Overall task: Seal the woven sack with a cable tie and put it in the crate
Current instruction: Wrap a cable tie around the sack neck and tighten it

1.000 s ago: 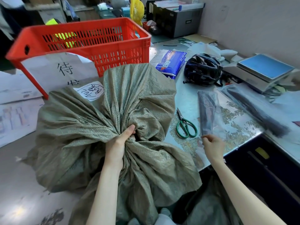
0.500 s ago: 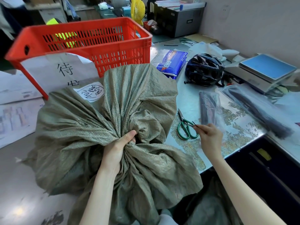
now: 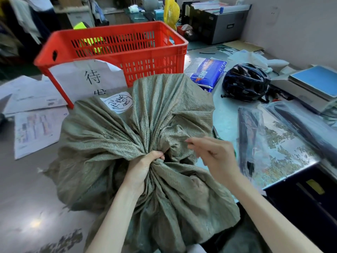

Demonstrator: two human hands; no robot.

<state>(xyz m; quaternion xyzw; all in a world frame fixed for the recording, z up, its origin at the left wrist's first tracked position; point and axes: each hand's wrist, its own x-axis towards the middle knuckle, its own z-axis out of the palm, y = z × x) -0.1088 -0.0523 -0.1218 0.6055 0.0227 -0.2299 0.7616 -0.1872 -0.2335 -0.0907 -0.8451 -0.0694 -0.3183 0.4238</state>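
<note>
Grey table (image 3: 27, 189) under everything, papers (image 3: 36, 128) at far left. Lying at centre, sack (image 3: 102, 143), long axis from near edge toward crate (image 3: 155, 57), gathered mouth turned upward, near flap hanging over table edge. Clenched round bunched neck, left hand (image 3: 142, 168). Hovering just right of neck, right hand (image 3: 217, 157), fingers half bent, blurred; cannot tell whether pinching anything. Open room at left; helmet (image 3: 246, 83) and bags (image 3: 251, 136) at right.
</note>
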